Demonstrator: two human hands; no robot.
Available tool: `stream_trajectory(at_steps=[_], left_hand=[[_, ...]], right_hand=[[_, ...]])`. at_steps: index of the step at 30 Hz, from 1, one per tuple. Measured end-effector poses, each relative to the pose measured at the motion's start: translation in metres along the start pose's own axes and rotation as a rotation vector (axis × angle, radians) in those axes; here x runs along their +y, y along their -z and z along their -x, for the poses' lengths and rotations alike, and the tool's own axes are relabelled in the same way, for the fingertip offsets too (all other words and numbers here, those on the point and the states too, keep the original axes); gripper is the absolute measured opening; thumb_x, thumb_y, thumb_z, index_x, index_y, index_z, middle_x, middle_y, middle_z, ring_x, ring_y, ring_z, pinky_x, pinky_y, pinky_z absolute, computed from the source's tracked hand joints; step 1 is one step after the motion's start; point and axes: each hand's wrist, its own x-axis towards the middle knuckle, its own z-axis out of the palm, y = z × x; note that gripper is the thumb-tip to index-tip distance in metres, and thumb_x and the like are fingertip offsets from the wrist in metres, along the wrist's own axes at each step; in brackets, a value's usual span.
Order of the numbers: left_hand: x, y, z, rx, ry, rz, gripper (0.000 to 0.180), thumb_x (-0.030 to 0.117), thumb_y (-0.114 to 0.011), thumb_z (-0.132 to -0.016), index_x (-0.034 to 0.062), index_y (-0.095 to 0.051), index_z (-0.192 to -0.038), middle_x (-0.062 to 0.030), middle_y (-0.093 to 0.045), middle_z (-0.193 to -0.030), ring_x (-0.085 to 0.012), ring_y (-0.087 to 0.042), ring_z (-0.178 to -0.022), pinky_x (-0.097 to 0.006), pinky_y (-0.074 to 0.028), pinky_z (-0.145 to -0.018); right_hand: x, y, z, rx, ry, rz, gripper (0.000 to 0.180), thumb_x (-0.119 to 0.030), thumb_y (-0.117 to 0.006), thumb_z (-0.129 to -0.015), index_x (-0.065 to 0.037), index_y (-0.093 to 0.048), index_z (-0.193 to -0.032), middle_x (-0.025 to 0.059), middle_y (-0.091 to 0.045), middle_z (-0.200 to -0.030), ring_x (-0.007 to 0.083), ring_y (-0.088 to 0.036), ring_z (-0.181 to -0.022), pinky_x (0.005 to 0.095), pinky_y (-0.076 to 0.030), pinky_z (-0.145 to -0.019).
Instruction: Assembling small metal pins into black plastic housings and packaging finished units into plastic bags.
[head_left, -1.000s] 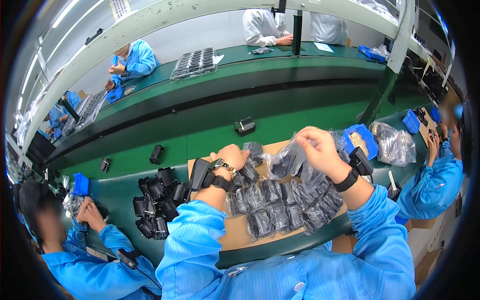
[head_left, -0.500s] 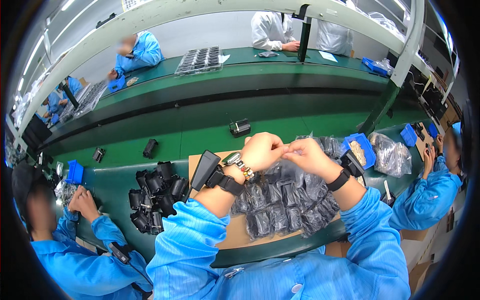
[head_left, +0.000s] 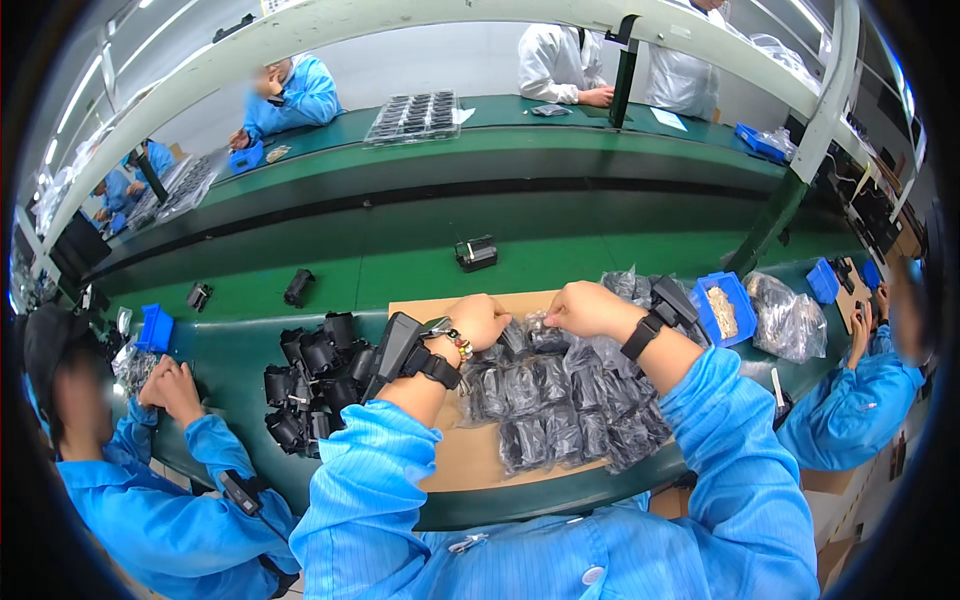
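Observation:
On a brown cardboard sheet (head_left: 460, 465) lie rows of black parts in clear plastic bags (head_left: 553, 383). My left hand (head_left: 480, 320) hovers at the far left end of these bagged parts, fingers curled closed. What its fingertips hold, if anything, is hidden. Across a small gap, my right hand (head_left: 592, 310) pinches thumb and finger together above the far row. Crinkled clear plastic shows by the right fingertips, but whether they grip it I cannot tell. Left of the cardboard is a pile of unbagged black parts (head_left: 322, 370). Each wrist carries a strapped black device.
Single black parts (head_left: 476, 253) lie on the green belt beyond. A blue bin (head_left: 724, 308) of small pale pieces and a bag of wrapped parts (head_left: 788, 315) stand to the right. Co-workers in blue sit close on both sides. A pale post (head_left: 800, 165) rises at far right.
My hands were together, pinching at one spot above the bagged parts. They have moved apart, left hand leftward and both lower toward the far row. The view has shifted slightly.

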Motion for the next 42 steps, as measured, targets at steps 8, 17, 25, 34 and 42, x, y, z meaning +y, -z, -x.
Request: stream_trajectory(at_steps=[8, 17, 25, 34, 42], left_hand=[[-0.004, 0.001, 0.009, 0.247, -0.138, 0.164, 0.014, 0.016, -0.063, -0.079, 0.0021, -0.068, -0.079, -0.0145, -0.065, -0.073, -0.0251, -0.063, -0.066, -0.034, -0.049, -0.064], [0.011, 0.038, 0.011, 0.447, -0.202, 0.437, 0.02, 0.017, -0.054, -0.087, -0.0017, -0.061, -0.088, -0.0142, -0.06, -0.068, -0.0234, -0.058, -0.061, -0.034, -0.044, -0.057], [-0.003, 0.011, -0.006, 0.392, 0.039, 0.501, 0.027, 0.023, -0.056, -0.087, -0.0012, -0.056, -0.075, -0.0105, -0.054, -0.059, -0.0181, -0.053, -0.054, -0.033, -0.041, -0.05], [0.016, 0.025, 0.01, 0.006, 0.308, 1.379, 0.021, 0.021, -0.045, -0.095, 0.0037, -0.049, -0.084, -0.0042, -0.057, -0.075, -0.0152, -0.058, -0.064, -0.032, -0.052, -0.06], [0.013, 0.035, 0.036, -0.01, 0.23, 1.615, 0.015, 0.019, -0.045, -0.095, 0.0071, -0.049, -0.088, -0.0051, -0.058, -0.081, -0.0179, -0.06, -0.074, -0.037, -0.052, -0.068]], right_hand=[[-0.017, 0.027, 0.033, 0.335, 0.222, -0.344, 0.01, -0.011, -0.065, -0.075, -0.003, -0.069, -0.078, 0.0126, -0.064, -0.067, 0.0241, -0.059, -0.065, 0.034, -0.047, -0.062], [-0.025, 0.029, 0.05, 0.709, 0.266, -0.163, 0.01, -0.005, -0.068, -0.068, -0.004, -0.061, -0.061, 0.0079, -0.058, -0.065, 0.0237, -0.054, -0.067, 0.0344, -0.043, -0.064], [-0.037, -0.002, 0.043, 0.48, 0.357, -0.386, 0.013, -0.015, -0.072, -0.074, -0.006, -0.066, -0.081, 0.0107, -0.065, -0.068, 0.0228, -0.065, -0.061, 0.0291, -0.051, -0.055], [-0.058, -0.024, 0.025, 0.474, 0.2, -0.071, 0.024, -0.027, -0.069, -0.077, -0.006, -0.067, -0.088, 0.0134, -0.062, -0.067, 0.0281, -0.062, -0.065, 0.0371, -0.048, -0.057], [-0.049, -0.012, 0.014, 0.116, 0.127, -0.666, 0.009, -0.01, -0.063, -0.08, -0.001, -0.064, -0.081, 0.0074, -0.061, -0.067, 0.0117, -0.056, -0.063, 0.0304, -0.044, -0.056]])
